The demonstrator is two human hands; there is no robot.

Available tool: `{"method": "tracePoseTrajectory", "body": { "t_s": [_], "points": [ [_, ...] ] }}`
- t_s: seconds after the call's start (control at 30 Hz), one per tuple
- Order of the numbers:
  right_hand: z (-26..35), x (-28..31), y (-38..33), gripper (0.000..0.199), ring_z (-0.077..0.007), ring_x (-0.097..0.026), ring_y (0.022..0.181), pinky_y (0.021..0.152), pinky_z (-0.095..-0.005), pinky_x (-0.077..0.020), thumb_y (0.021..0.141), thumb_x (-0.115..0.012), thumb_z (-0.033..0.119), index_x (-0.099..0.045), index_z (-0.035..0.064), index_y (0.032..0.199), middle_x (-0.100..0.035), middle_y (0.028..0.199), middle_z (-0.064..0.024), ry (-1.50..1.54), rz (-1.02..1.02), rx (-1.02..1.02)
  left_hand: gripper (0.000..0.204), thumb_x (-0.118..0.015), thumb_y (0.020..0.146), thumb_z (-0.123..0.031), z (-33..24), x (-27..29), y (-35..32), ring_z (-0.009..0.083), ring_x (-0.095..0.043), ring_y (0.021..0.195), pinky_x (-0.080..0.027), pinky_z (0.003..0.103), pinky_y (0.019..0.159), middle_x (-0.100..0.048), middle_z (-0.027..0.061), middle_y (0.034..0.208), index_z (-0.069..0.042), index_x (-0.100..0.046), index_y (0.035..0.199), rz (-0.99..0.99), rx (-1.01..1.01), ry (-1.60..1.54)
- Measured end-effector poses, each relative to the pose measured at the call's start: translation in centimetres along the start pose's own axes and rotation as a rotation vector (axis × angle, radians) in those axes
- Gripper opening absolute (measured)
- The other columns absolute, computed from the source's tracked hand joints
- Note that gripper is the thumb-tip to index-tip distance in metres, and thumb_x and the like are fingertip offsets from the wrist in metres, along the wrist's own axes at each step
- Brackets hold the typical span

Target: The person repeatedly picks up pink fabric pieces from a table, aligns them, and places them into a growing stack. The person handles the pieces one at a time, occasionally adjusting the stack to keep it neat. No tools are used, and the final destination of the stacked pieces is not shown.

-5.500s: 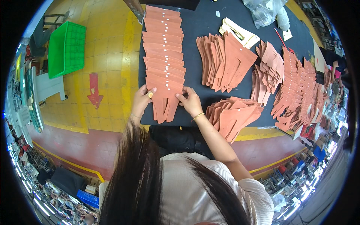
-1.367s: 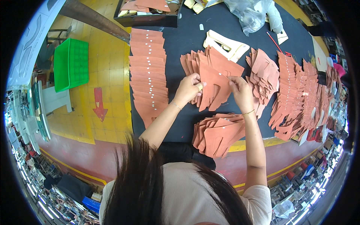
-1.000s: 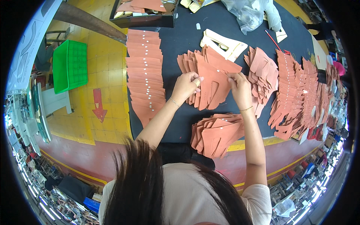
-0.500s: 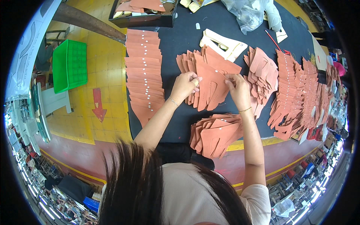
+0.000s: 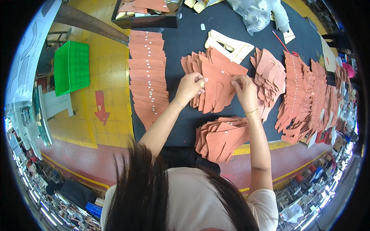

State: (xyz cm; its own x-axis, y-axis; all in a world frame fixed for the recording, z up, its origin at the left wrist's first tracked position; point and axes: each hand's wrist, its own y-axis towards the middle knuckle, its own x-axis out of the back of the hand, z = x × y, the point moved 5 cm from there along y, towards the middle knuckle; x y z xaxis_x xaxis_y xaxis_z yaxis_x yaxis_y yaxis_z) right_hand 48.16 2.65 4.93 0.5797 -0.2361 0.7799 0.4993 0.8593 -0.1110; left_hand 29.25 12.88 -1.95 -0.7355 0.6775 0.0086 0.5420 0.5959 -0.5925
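A salmon-coloured cut leather piece [image 5: 214, 82] with a curved slot and a small white label lies on top of a fanned pile [image 5: 190, 63] of similar pieces. My left hand [image 5: 191, 87] pinches its left edge, thumb and fingers closed. At its right edge my right hand [image 5: 244, 89] grips with thumb and fingertips. Close to my right forearm is another stack of slotted pieces [image 5: 223, 138] at the table's near edge. Beyond my right hand lies a further fanned pile [image 5: 268, 71].
On the left, a long overlapping row of labelled pieces [image 5: 148, 77] lines the dark table [image 5: 185, 131]. Cream patterns [image 5: 242, 52], a clear plastic bag [image 5: 252, 15] and a black box [image 5: 146, 21] sit at the far side. More rows [image 5: 296, 96] fill the right. A green crate [image 5: 72, 68] stands beyond the left edge.
Both hands keep their hold on the leather piece and have barely shifted. The hair hanging over my left arm has swung slightly to the right.
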Motion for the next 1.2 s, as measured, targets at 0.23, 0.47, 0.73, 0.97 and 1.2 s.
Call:
{"method": "tracePoseTrajectory", "body": {
  "t_s": [0.23, 0.47, 0.73, 0.97, 1.2],
  "points": [
    [-0.2, 0.8, 0.4, 0.014, -0.0289, -0.066, 0.078, 0.071, -0.0368, -0.0517, 0.083, -0.071, 0.012, -0.069, 0.0029, 0.093, -0.065, 0.089, -0.0119, -0.017, -0.082, 0.042, 0.025, -0.066, 0.095, -0.022, -0.6, -0.1, 0.7, 0.0142, -0.068, 0.065, -0.053, 0.023, 0.056, -0.066, 0.0092, 0.080, 0.003, -0.062, 0.096, 0.013, -0.009, -0.067],
    [-0.2, 1.6, 2.1, 0.018, -0.0291, -0.066, 0.084, 0.075, -0.0396, -0.0493, 0.084, -0.070, 0.020, -0.070, 0.0074, 0.096, -0.065, 0.087, -0.0087, -0.169, -0.123, 0.022, 0.026, -0.067, 0.094, -0.024, -2.6, -0.7, 1.8, 0.0154, -0.069, 0.063, -0.053, 0.024, 0.053, -0.066, 0.0085, 0.078, 0.001, -0.063, 0.092, -0.001, -0.029, -0.029],
    [-1.3, 1.7, 3.4, 0.026, -0.0259, -0.063, 0.091, 0.081, -0.0427, -0.0433, 0.082, -0.072, 0.021, -0.072, 0.0108, 0.106, -0.065, 0.090, -0.0061, -0.348, -0.114, -0.030, 0.026, -0.065, 0.095, -0.024, -3.7, -1.9, 2.7, 0.0162, -0.070, 0.061, -0.053, 0.023, 0.049, -0.069, 0.0114, 0.075, 0.002, -0.063, 0.092, 0.031, 0.076, 0.027],
    [-0.5, 2.0, 2.6, 0.017, -0.0260, -0.062, 0.088, 0.083, -0.0424, -0.0423, 0.080, -0.073, 0.020, -0.070, 0.0103, 0.094, -0.062, 0.085, -0.0070, -0.385, -0.215, 0.060, 0.026, -0.064, 0.096, -0.023, -4.1, -2.6, 2.2, 0.0166, -0.069, 0.057, -0.053, 0.024, 0.048, -0.069, 0.0113, 0.074, 0.002, -0.061, 0.091, 0.007, 0.071, 0.105],
    [4.2, 3.9, -1.1, 0.010, -0.0217, -0.066, 0.079, 0.070, -0.0317, -0.0523, 0.083, -0.067, -0.001, -0.063, 0.0017, 0.093, -0.065, 0.084, -0.0083, 0.138, 0.024, 0.147, 0.034, -0.074, 0.088, -0.017, -5.0, -1.2, 0.7, 0.0109, -0.066, 0.076, -0.053, 0.025, 0.060, -0.068, 0.0054, 0.088, 0.000, -0.057, 0.112, 0.023, -0.194, 0.018]
  ]
}}
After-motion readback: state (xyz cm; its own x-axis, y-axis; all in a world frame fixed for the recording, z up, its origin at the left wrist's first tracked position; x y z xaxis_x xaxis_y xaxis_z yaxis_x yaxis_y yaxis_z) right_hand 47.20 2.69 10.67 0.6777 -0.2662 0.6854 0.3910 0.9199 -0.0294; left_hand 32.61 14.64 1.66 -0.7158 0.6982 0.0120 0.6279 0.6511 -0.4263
